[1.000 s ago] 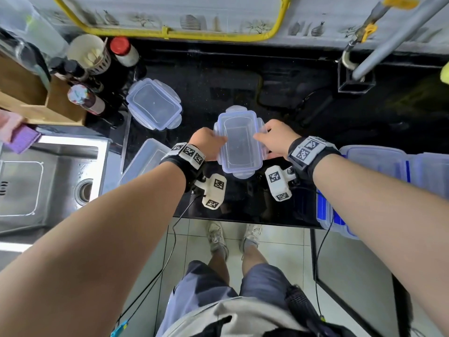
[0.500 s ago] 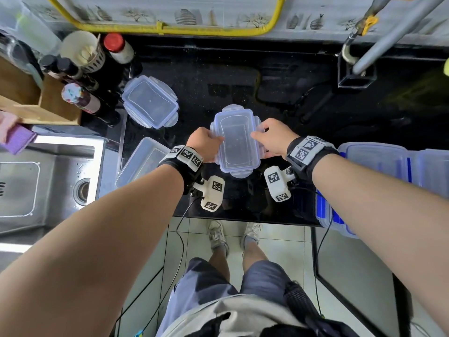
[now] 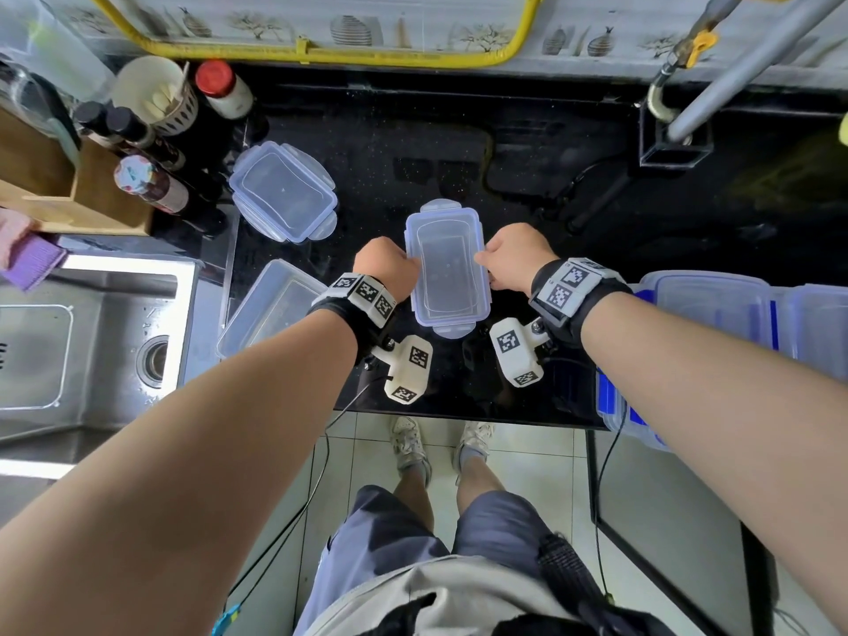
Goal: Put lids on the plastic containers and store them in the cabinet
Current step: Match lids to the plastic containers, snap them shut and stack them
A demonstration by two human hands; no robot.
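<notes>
A clear rectangular plastic container with its lid on (image 3: 447, 268) sits in the middle of the black counter (image 3: 459, 153). My left hand (image 3: 385, 268) presses against its left long side and my right hand (image 3: 516, 258) against its right long side, fingers curled on the lid's side flaps. A loose clear lid (image 3: 282, 192) lies to the back left. An open container without a lid (image 3: 270, 305) stands at the left, beside the sink. Several stacked containers with blue trim (image 3: 716, 314) sit at the right under my right forearm.
A steel sink (image 3: 92, 337) lies at the left. Sauce bottles (image 3: 151, 181), a utensil cup (image 3: 156, 96) and a wooden rack (image 3: 69, 195) crowd the back left corner. A yellow pipe (image 3: 321, 55) runs along the wall; a metal tube (image 3: 743, 62) slants at back right.
Both hands stay on the sides of the lidded container, shifting only slightly toward its near end. The container stays in place.
</notes>
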